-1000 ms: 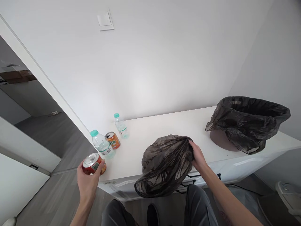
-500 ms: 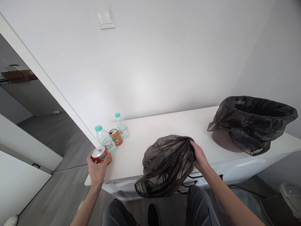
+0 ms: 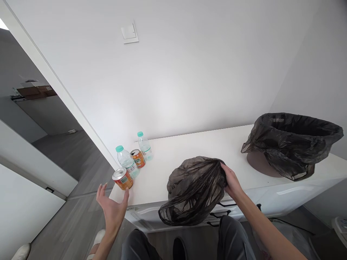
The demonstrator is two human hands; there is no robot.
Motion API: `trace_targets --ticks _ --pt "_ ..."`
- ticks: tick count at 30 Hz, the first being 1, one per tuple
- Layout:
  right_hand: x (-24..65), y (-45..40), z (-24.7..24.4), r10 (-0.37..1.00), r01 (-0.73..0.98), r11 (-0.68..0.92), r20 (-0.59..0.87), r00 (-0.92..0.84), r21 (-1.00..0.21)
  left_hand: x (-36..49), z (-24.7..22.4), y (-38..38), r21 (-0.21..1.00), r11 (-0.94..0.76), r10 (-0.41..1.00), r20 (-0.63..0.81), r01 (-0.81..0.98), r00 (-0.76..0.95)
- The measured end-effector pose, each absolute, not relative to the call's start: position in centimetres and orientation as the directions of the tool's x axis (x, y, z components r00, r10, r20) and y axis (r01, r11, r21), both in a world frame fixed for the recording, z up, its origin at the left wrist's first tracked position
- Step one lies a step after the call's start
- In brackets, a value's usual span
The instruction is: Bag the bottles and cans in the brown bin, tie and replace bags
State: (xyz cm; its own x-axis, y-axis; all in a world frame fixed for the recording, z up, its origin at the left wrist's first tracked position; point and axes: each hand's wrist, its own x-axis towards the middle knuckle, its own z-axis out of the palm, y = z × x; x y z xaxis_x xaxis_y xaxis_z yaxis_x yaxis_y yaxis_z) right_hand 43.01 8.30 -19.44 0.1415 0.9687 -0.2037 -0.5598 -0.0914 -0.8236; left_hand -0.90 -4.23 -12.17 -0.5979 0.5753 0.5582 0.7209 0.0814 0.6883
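Observation:
My left hand (image 3: 114, 209) is open, fingers spread, just in front of an orange drink can (image 3: 123, 180) that stands upright at the left end of the white cabinet top (image 3: 159, 173). Behind that can are a clear plastic bottle with a teal cap (image 3: 126, 161), a second orange can (image 3: 138, 159) and another teal-capped bottle (image 3: 145, 147). At the front middle of the cabinet, my right hand (image 3: 230, 180) grips the gathered end of a black plastic bag (image 3: 195, 191), whose loose part hangs over the front edge.
A brown bin (image 3: 260, 166) lined with a black bag (image 3: 287, 151) stands at the right of the cabinet top. Black drawer handles (image 3: 221, 213) stick out below the front edge. A doorway is at the left; a light switch (image 3: 130, 32) is on the wall.
My left hand has let go of the front orange can and drawn back toward me with its fingers spread. My right hand keeps its hold on the bag. The view has shifted slightly.

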Motion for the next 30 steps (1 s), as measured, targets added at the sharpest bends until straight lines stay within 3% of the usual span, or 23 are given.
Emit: trace_targets --ticks 2,4,7,10,17,19,21,25,30 --pt "43.0 8.1 -19.3 0.970 -0.550 -0.100 -0.204 0.130 -0.829 1.6 -9.8 -4.8 0.523 -0.005 0.517 0.731 0.852 -0.445" --pt "42.9 7.9 -19.1 0.970 -0.538 -0.115 -0.210 0.119 -0.835 4.9 -7.0 -5.2 0.382 -0.115 0.522 0.809 0.917 -0.271" --pt "42.6 7.1 -18.0 0.968 -0.506 -0.145 -0.228 0.105 -0.850 10.3 -3.6 -5.4 0.295 -0.413 0.768 0.621 0.861 0.156" --pt "42.5 5.7 -15.9 0.973 -0.442 -0.149 -0.211 0.093 -0.885 14.4 -3.2 -4.5 0.310 -0.557 0.818 0.363 0.770 0.446" --pt "44.5 1.7 -9.7 0.995 -0.037 0.040 0.037 0.088 -0.999 13.0 -7.2 1.0 0.092 -0.347 0.938 0.051 0.933 0.344" --pt "45.2 1.2 -8.3 0.988 0.033 0.092 0.095 0.125 -0.995 11.3 -6.6 2.0 0.081 -0.314 0.949 0.031 0.946 0.312" --pt "45.7 0.7 -6.8 0.968 0.058 0.153 0.161 0.192 -0.987 10.2 -4.9 2.3 0.127 -0.288 0.955 0.108 0.949 0.275" --pt "46.2 -1.0 -3.8 0.912 0.157 0.257 0.293 0.286 -0.953 10.1 -0.9 1.6 0.334 -0.342 0.920 0.308 0.878 0.242" --pt "46.4 -3.7 -3.2 0.910 0.362 0.307 0.383 0.159 -0.880 10.9 2.8 -0.4 0.538 -0.373 0.921 0.311 0.756 0.233"
